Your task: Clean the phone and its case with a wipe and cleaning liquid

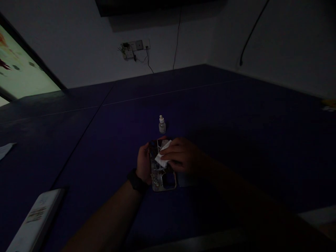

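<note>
A patterned phone case (156, 175) with a large camera cutout at its near end is held by my left hand (144, 163), which grips it along the left edge. Pressed onto the upper part of the case is a folded white tissue (162, 159). My right hand (183, 154) has its fingers closed over that tissue. Just beyond the case stands a small clear dropper bottle (162, 127) with a white cap, upright. A dark flat object, hard to make out, lies under the right hand beside the case.
The dark blue surface (105, 140) runs back to a white wall with sockets (131, 49) and cables. A long white box (35, 220) lies at the near left. White paper (6, 150) sits at the left edge. The room is dim.
</note>
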Demonstrator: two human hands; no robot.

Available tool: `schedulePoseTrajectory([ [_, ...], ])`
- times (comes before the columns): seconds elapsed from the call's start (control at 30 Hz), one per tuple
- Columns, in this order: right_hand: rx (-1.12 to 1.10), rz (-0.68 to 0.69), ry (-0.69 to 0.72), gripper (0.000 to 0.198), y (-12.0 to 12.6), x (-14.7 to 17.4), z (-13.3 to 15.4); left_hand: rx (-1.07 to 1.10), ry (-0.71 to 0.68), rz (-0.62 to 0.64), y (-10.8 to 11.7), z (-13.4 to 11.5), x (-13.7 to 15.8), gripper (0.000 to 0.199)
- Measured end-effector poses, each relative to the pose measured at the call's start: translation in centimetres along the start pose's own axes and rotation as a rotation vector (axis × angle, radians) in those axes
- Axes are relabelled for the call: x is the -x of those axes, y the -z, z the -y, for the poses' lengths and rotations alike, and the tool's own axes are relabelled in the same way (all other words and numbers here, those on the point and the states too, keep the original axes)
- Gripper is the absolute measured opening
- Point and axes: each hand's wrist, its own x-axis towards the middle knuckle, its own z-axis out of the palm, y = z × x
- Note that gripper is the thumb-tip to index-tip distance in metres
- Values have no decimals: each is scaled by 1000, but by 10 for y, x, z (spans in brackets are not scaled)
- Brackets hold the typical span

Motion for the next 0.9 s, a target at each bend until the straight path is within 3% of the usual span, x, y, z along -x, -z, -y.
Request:
schedulePoseTrajectory([
  [0.13,97,-112,-136,28,2,-1,-4,-41,76,-21,3,0,0,45],
  [0.3,23,-23,27,26,1,-2,-2,-21,-21,-22,3,1,-3,42],
  [0.47,73,-105,-142,30,2,-2,-3,-33,37,-24,3,1,-1,42],
  [0.63,-17,-37,-7,26,0,-1,2,-15,13,-46,2,1,-1,44],
  [0.8,55,-104,-123,27,1,-2,1,4,66,-33,1,1,-2,47],
  [0.9,24,-52,-65,31,-1,-3,4,31,49,4,4,2,-4,47],
])
